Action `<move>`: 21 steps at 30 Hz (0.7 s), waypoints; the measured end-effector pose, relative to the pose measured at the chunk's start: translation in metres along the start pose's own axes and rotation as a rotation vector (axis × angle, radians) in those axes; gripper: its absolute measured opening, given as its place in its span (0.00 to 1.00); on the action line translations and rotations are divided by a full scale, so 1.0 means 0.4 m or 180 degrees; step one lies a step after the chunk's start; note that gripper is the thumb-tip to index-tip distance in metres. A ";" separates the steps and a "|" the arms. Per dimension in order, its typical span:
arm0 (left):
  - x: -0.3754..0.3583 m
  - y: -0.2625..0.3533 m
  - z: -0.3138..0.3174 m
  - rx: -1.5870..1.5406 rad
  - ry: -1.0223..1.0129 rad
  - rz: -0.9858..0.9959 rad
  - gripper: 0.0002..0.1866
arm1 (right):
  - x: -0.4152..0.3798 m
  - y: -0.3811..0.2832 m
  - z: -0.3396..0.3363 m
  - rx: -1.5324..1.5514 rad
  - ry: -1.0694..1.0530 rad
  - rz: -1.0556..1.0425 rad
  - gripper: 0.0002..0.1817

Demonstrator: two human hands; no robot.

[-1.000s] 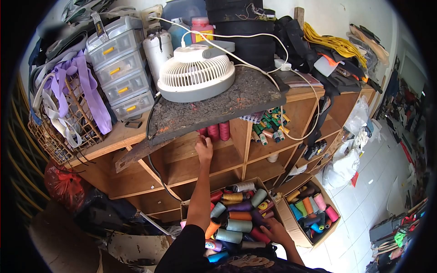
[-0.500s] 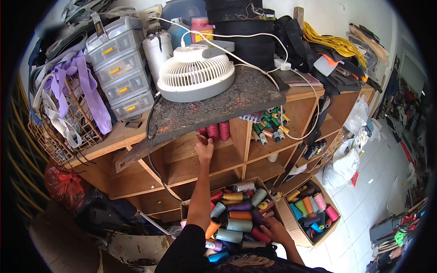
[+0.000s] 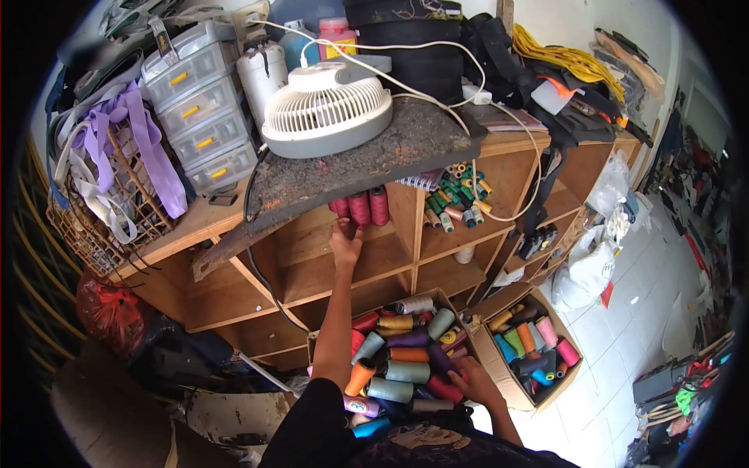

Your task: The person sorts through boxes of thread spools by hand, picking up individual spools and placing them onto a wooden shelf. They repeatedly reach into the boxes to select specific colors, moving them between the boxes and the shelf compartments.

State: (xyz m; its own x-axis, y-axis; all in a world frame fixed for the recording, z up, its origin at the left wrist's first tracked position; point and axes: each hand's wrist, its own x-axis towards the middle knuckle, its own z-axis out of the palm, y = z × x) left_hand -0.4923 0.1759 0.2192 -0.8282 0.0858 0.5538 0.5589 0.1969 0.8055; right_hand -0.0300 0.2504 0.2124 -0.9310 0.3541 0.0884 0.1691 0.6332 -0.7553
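My left hand point(image 3: 345, 243) reaches into the upper shelf compartment, just below a row of crimson thread cones point(image 3: 359, 209). Its thumb and fingers are apart at the base of the cones; whether they touch is hard to see. Lower right, my right hand point(image 3: 476, 382) rests with fingers spread over the open cardboard box point(image 3: 460, 308), beside a dark red thread cone point(image 3: 443, 388). Grey-green, orange, purple, gold and blue cones fill this box, among them a pale green cone point(image 3: 407, 372).
A dark board point(image 3: 351, 175) carrying a white fan point(image 3: 328, 117) juts over the shelf point(image 3: 328, 288). Small thread spools point(image 3: 456, 199) lie in the compartment to the right. A second carton point(image 3: 538, 402) of cones stands on the tiles. A white cable point(image 3: 538, 171) hangs in front.
The left hand's fingers have parted slightly below the crimson cones, and more of the cones shows. The right hand stays over the box. The whole view has shifted slightly.
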 end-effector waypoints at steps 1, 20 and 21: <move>-0.007 0.001 -0.016 0.0043 0.0020 0.0011 0.22 | 0.001 0.003 0.000 -0.0032 0.0010 -0.0030 0.20; -0.630 0.186 -0.601 0.0918 -0.1040 -0.0878 0.26 | 0.040 -0.052 0.064 0.0191 -0.0420 -0.0326 0.10; -0.641 0.196 -0.599 0.0965 -0.1053 -0.0897 0.27 | 0.041 -0.054 0.064 0.0186 -0.0438 -0.0318 0.09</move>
State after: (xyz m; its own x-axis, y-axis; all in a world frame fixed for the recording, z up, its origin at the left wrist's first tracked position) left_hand -0.2264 -0.0646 0.1909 -0.9404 0.2827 0.1890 0.3168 0.5260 0.7893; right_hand -0.0573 0.2247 0.2135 -0.9784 0.1914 0.0783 0.0582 0.6181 -0.7840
